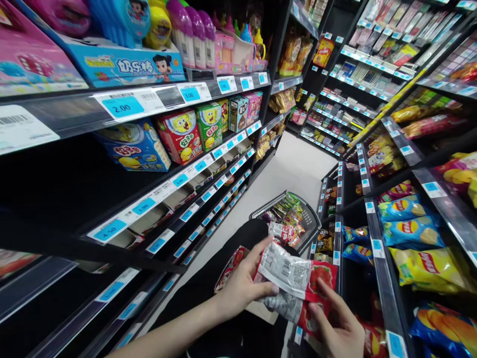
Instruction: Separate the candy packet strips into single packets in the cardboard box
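Red-and-silver snack packets (pixel 286 271) with a strawberry picture on the red end are held between my two hands, printed silver side up. My left hand (pixel 240 283) grips their left end, thumb on top. At the right end, my right hand (pixel 341 320) pinches the red part between thumb and fingers. At least two packets appear to overlap. Below them, an opened cardboard box (pixel 233 266) with red printing rests on my dark-clothed lap, partly hidden by my left hand and the packets.
A grey shopping basket (pixel 316 219) on the floor ahead holds several colourful packets. To the left, shelves carry boxed snacks (pixel 181 134) and price labels (pixel 143 205). Bags of chips (pixel 413 231) fill the right shelves. Racks of small goods (pixel 372 62) stand at the far end.
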Demonstrator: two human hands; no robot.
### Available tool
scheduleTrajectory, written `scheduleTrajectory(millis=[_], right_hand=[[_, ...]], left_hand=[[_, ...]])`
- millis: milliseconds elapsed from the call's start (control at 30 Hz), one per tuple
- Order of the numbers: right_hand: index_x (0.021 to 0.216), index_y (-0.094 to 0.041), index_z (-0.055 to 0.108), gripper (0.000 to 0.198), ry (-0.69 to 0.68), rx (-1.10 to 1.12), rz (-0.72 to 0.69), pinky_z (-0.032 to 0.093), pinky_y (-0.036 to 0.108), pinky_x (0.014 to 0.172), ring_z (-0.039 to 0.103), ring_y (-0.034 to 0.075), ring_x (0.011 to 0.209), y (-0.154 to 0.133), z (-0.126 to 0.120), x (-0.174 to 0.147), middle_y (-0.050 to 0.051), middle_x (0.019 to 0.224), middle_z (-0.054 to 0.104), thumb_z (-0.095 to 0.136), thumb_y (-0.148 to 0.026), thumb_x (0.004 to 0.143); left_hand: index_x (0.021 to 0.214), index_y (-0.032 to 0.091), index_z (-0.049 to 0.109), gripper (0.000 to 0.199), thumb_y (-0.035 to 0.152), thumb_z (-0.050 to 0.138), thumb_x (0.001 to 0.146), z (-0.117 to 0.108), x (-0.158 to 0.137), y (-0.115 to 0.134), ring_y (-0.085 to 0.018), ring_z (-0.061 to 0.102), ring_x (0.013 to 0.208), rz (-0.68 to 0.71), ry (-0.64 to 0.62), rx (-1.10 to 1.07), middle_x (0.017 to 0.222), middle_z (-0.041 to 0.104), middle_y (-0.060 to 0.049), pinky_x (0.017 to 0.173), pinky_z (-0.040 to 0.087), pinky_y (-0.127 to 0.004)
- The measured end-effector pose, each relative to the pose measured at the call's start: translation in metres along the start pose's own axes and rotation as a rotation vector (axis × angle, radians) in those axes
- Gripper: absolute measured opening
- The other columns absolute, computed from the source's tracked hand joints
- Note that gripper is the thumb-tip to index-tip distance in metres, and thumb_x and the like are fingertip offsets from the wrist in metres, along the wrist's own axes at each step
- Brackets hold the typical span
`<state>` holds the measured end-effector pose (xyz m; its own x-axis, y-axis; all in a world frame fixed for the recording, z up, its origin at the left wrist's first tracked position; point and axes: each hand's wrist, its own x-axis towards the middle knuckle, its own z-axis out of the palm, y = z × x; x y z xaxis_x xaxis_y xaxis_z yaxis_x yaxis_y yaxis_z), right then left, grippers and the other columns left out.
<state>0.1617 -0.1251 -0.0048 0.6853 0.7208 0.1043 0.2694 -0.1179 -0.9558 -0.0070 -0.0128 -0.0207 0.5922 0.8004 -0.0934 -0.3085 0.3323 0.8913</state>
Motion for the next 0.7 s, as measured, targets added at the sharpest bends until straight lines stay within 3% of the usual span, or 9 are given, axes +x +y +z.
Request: scheduleTrajectory(millis=[100, 233, 433, 567, 700], right_hand=[[0.079, -0.027, 0.079, 0.012, 0.092, 0.015, -0.196, 0.05, 0.024, 0.069, 0.068, 0.016, 0.066, -0.001, 0.004, -0.003, -0.001, 0.074, 0.077, 0.08, -0.032, 0.069], [0.074, -0.027, 0.076, 0.009, 0.138, 0.046, -0.27, 0.047, 0.023, 0.066, 0.066, 0.014, 0.066, -0.003, 0.006, -0.006, -0.001, 0.075, 0.074, 0.077, -0.036, 0.074], [0.065, -0.022, 0.065, 0.036, 0.121, -0.14, -0.125, 0.04, 0.024, 0.069, 0.058, 0.016, 0.073, -0.007, 0.001, -0.009, 0.001, 0.073, 0.064, 0.065, -0.054, 0.079], [0.066, -0.021, 0.061, 0.039, 0.115, -0.167, -0.053, 0.041, 0.025, 0.063, 0.056, 0.017, 0.067, -0.008, 0.003, -0.008, 0.002, 0.074, 0.062, 0.062, -0.058, 0.08], [0.067, -0.021, 0.061, 0.039, 0.144, -0.073, -0.029, 0.041, 0.022, 0.064, 0.054, 0.014, 0.066, -0.009, 0.003, -0.005, -0.002, 0.068, 0.059, 0.065, -0.059, 0.077]], left_hand=[[0.103, 0.023, 0.077, 0.039, 0.02, 0.083, 0.064, -0.002, 0.001, 0.003, -0.022, 0.068, 0.087, 0.133, 0.008, 0.226, 0.099, 0.076, -0.006, 0.079, 0.052, -0.027], [0.081, 0.022, 0.081, 0.012, 0.025, 0.08, 0.07, 0.003, 0.001, 0.013, -0.019, 0.068, 0.067, 0.254, 0.003, 0.3, 0.078, 0.078, -0.007, 0.066, 0.051, -0.025], [0.068, 0.019, 0.08, 0.007, 0.024, 0.075, 0.07, 0.012, -0.003, 0.027, -0.016, 0.06, 0.059, 0.141, 0.078, 0.41, 0.064, 0.073, -0.004, 0.057, 0.042, -0.024], [0.061, 0.015, 0.075, 0.014, 0.025, 0.071, 0.07, 0.014, -0.004, 0.034, -0.014, 0.053, 0.058, 0.014, 0.114, 0.34, 0.059, 0.067, -0.002, 0.057, 0.037, -0.024], [0.067, 0.015, 0.072, 0.007, 0.021, 0.073, 0.068, 0.011, -0.001, 0.034, -0.013, 0.052, 0.064, -0.053, 0.068, 0.218, 0.065, 0.064, 0.0, 0.061, 0.037, -0.022]])
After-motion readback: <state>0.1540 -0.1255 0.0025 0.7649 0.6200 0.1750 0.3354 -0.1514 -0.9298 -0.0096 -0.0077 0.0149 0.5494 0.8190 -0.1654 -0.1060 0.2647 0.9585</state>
